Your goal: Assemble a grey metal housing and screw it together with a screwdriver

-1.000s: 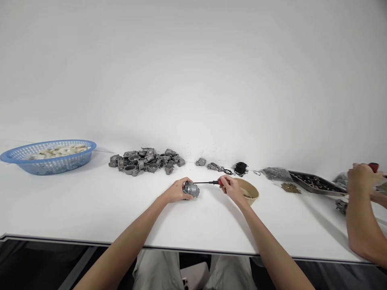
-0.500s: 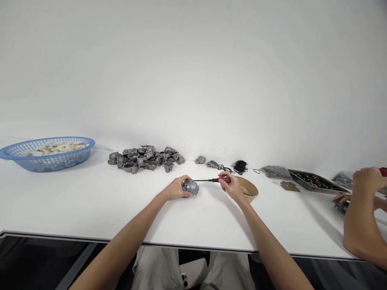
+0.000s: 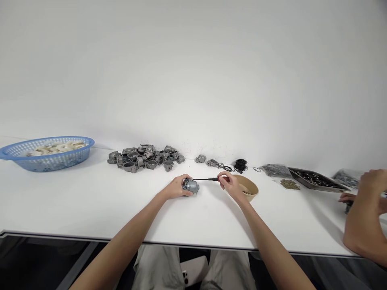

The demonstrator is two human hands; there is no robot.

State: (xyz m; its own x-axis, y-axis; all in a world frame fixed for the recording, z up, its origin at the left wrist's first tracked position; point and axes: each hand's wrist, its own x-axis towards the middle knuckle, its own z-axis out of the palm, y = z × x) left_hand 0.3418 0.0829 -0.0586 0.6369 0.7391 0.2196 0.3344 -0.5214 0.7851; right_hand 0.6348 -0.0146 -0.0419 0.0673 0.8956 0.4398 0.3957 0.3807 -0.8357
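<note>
My left hand (image 3: pixel 178 187) is closed around a grey metal carburetor (image 3: pixel 192 186), which lies on its side at the middle of the white table. In my right hand (image 3: pixel 229 183) is a screwdriver (image 3: pixel 207 179) with a red and black handle, its thin dark shaft level and pointing left. The tip meets the upper part of the carburetor; the exact contact point is too small to make out. Behind my right hand stands a tan bowl (image 3: pixel 253 192) with small brass-coloured pieces in it.
Grey metal bowl-shaped parts (image 3: pixel 148 158) are heaped at the back. A blue basket (image 3: pixel 54 162) of pale pieces stands left. Black rings (image 3: pixel 241 165), brass pieces (image 3: pixel 289 184) and a dark tray (image 3: pixel 317 180) lie right. Another person's arm (image 3: pixel 365 225) works at far right.
My fingers have shifted slightly on the screwdriver handle, while the screwdriver and carburetor stay in place. At the right, the other person's hands have moved a little.
</note>
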